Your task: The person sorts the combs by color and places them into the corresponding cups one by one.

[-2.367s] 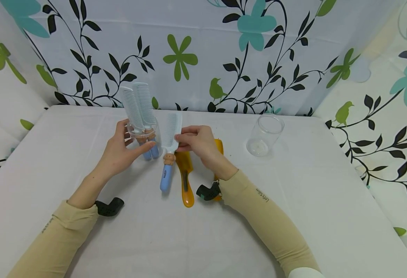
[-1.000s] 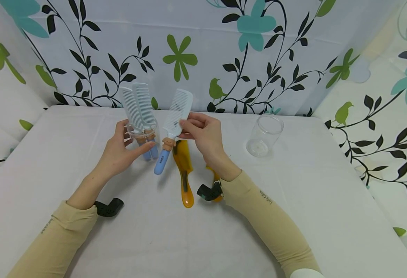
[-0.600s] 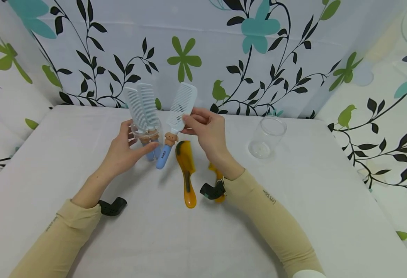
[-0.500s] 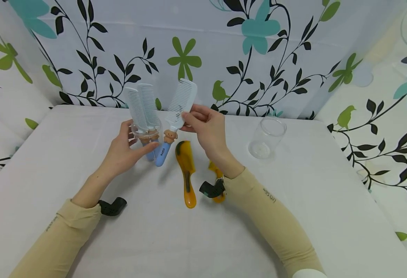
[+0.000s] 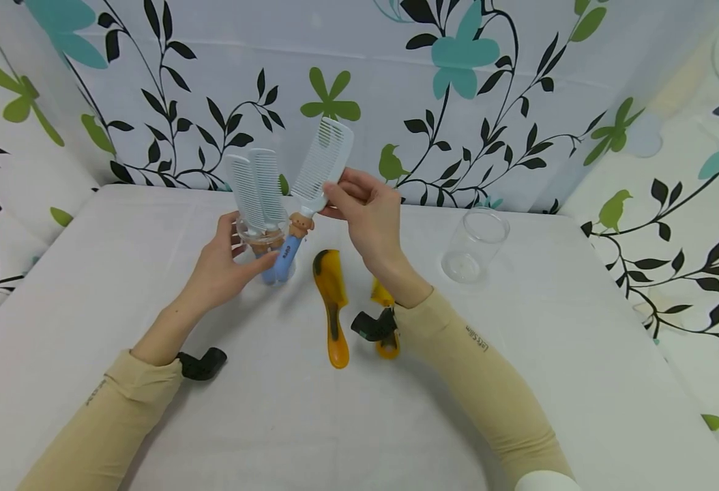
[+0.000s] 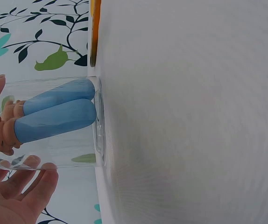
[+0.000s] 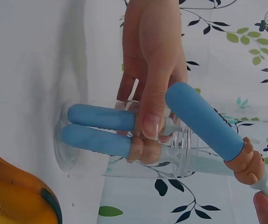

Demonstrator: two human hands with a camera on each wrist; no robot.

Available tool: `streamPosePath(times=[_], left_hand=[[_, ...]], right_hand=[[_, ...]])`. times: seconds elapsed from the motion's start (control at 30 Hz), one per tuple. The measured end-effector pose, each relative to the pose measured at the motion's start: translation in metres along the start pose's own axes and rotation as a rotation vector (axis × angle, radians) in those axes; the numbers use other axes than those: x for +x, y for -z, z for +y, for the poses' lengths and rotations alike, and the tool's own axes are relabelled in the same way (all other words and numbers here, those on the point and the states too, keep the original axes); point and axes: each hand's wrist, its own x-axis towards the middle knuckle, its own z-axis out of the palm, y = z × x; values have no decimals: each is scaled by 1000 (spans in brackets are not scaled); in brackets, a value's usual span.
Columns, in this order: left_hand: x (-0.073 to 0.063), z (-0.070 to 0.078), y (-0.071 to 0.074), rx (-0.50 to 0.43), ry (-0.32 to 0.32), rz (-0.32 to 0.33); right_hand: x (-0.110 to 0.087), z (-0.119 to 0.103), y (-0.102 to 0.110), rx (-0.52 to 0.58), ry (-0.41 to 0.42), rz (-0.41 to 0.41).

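If lowered at this tilt, could well catch the blue-handled comb (image 5: 312,183) on the rim of the clear jar (image 6: 64,148). Held up in the air, leaning, with handle end near that rim; can't tell if touching. Pinched near the base of the teeth by the right hand (image 5: 372,211), so might pivot if bumped. Inside that jar, two similar combs (image 5: 255,187), with handles down, side by side: likely to knock or jam on those. Gripped round the jar with the left hand (image 5: 221,266), well short of the right one; if loosened, might tip it, given tall comb heads above the rim. Under the right wrist, watch the amber combs (image 5: 333,307) on the counter (image 5: 310,423); could drag one with the black wrist mount (image 5: 368,326). Well apart, a second clear jar (image 5: 473,252): low risk.
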Motion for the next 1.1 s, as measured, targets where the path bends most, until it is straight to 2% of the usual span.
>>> streamPosePath(times=[0.37,0.63,1.1], left_hand=[[0,3,1,-2,11,-15],[1,3,1,-28,-18,1],[1,-2,0,-21,-30,10]], right_hand=[[6,-8,-2,32,86,29],[10,-12,-2,11,112,69],[13,-15,-8,66,157,122]])
